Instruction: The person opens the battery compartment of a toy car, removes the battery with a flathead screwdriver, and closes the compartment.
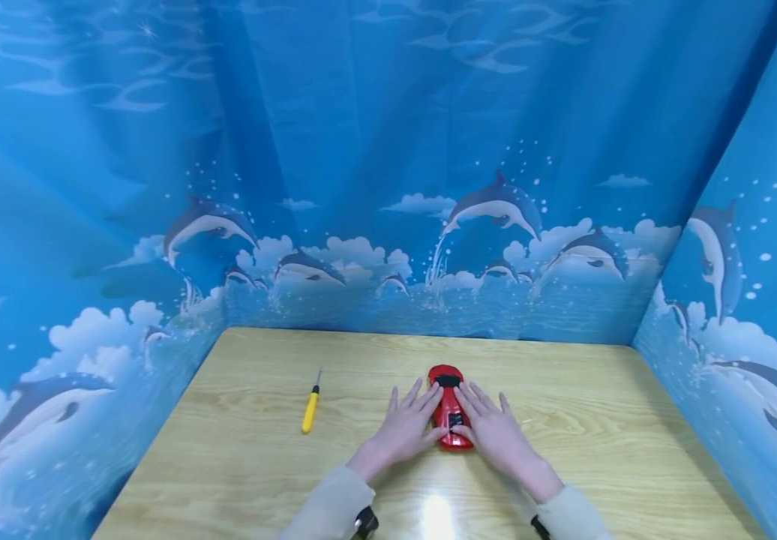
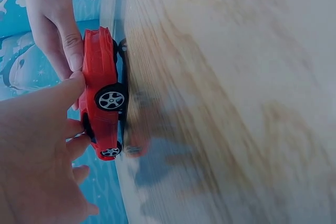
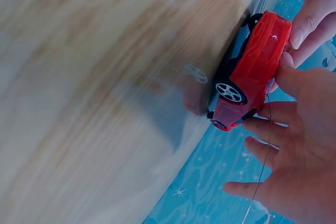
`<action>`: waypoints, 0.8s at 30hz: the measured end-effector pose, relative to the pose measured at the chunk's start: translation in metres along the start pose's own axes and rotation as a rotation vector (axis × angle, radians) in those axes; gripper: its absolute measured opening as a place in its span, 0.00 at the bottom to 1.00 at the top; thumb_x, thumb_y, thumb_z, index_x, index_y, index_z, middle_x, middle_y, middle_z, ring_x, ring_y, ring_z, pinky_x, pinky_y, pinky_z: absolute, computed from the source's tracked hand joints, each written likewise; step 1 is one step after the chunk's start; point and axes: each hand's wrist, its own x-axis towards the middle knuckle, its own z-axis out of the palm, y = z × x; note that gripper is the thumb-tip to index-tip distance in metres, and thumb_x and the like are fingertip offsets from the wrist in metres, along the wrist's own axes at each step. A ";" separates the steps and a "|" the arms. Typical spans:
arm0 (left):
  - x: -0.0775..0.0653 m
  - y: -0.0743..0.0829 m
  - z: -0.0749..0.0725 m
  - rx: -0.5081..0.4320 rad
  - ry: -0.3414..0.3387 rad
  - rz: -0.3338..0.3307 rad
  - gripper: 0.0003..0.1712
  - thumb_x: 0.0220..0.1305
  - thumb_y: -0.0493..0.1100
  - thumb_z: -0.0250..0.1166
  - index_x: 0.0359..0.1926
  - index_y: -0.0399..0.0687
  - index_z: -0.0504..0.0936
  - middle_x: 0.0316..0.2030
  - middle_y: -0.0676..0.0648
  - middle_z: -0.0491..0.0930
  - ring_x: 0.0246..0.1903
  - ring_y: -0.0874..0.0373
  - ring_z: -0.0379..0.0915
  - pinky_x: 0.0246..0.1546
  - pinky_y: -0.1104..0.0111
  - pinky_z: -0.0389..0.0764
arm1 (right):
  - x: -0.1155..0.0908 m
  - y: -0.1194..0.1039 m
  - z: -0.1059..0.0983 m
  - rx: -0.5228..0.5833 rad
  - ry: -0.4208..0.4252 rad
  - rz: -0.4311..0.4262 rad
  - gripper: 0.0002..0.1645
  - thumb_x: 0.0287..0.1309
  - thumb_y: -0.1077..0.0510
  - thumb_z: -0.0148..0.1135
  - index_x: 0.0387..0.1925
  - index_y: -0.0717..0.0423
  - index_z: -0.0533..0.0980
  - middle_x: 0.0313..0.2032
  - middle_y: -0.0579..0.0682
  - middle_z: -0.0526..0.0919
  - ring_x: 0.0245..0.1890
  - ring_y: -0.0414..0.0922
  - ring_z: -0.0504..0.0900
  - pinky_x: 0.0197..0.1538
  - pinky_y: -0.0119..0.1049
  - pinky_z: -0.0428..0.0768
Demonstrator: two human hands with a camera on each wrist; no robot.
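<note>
A red toy car (image 1: 445, 409) stands on the wooden table, its long side running away from me. My left hand (image 1: 403, 429) lies along its left side, straight fingers touching the top. From the right, my right hand (image 1: 498, 436) mirrors it, with its fingers spread and their tips on the car. Both thumbs rest on the car's upper body near its close end. In the left wrist view the toy car (image 2: 100, 66) shows black wheels with silver rims. The right wrist view has the toy car (image 3: 260, 59) from its other side, fingertips at its top.
A screwdriver (image 1: 310, 409) with a yellow handle lies left of the hands, its tip pointing away. The wooden table (image 1: 598, 420) ends at a blue dolphin-print curtain (image 1: 388, 150) at the back and sides. A thin dark strand (image 3: 262, 169) crosses the right hand.
</note>
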 end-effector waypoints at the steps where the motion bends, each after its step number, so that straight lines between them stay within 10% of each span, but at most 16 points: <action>1: -0.002 0.000 -0.001 -0.003 -0.001 -0.002 0.41 0.63 0.67 0.45 0.71 0.54 0.49 0.71 0.53 0.47 0.70 0.47 0.35 0.64 0.40 0.42 | 0.000 -0.001 0.000 0.003 0.002 0.000 0.39 0.59 0.39 0.53 0.66 0.54 0.60 0.67 0.53 0.61 0.68 0.53 0.56 0.62 0.66 0.52; 24: -0.029 -0.009 -0.006 -0.074 -0.015 0.028 0.42 0.62 0.67 0.45 0.71 0.55 0.49 0.71 0.54 0.48 0.70 0.48 0.36 0.65 0.41 0.37 | -0.015 -0.032 0.000 -0.031 0.019 0.019 0.41 0.59 0.37 0.51 0.66 0.55 0.60 0.67 0.54 0.60 0.67 0.52 0.58 0.61 0.63 0.59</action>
